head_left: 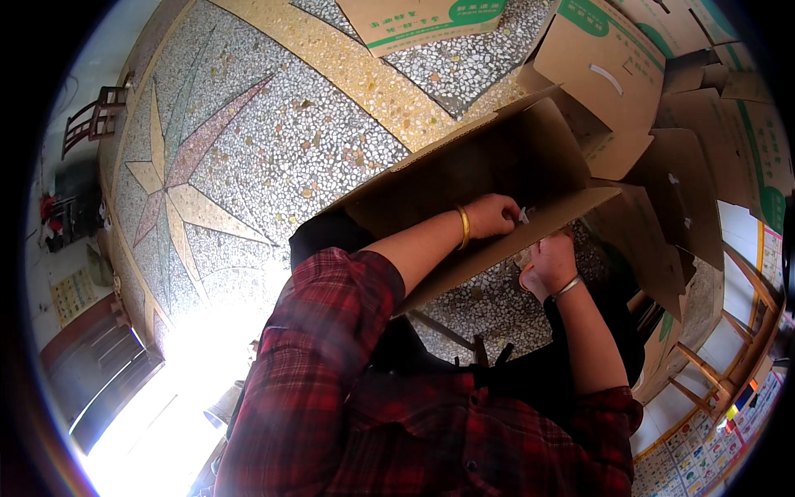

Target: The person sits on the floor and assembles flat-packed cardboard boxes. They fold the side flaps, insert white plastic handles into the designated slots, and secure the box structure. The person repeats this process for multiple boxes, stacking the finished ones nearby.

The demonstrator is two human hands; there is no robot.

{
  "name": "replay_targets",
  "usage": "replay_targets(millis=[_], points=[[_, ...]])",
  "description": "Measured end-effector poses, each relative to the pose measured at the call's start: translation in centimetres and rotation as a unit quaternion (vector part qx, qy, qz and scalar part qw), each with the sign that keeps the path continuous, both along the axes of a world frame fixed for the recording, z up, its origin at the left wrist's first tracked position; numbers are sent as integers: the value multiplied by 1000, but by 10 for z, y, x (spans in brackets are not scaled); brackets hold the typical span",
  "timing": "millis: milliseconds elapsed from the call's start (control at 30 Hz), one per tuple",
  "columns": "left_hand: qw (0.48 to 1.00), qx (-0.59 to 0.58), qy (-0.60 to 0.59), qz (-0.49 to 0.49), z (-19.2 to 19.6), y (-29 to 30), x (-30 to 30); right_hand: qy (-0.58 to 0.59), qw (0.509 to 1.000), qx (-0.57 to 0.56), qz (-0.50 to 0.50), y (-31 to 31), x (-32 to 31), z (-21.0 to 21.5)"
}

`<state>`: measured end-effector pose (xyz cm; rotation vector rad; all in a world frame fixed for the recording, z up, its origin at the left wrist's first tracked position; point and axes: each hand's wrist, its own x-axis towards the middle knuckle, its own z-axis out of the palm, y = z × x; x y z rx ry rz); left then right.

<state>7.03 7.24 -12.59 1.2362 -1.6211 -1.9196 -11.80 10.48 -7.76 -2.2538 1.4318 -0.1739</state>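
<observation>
Terrazzo floor (273, 132): speckled, with star inlay; bears all items.
Stack of flattened cardboard cartons (704, 124): upper right, not yet erected, by the look of it.
Open cardboard carton (489, 178): centre, partly erected, flaps loose; assembly appears unfinished.
Left hand (490, 215): gold bangle, fingers closed on the carton's flap edge beside a small white scrap (523, 215).
Right hand (553, 261): silver bracelet, under the flap; grip cannot be made out.

2 hands (490, 214) (553, 258), 1 open carton (464, 178), approx 6 flat cartons (604, 66), 2 bracelets (464, 226), 1 chair (93, 120).
</observation>
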Motion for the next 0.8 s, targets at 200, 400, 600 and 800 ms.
replay_targets(millis=[200,400,600,800], points=[[995,-83,-17,52,-5,6,-4,-23,1000,8,2,-2,-2,1],[988,-120,-84,52,6,4,-6,-47,999,-14,6,-4,-3,1],[971,-182,-125,95,15,3,0,-47,999,-13,12,-5,-1,5],[946,-281,-155,42,22,0,5,-23,999,-14,19,-4,-1,5]])
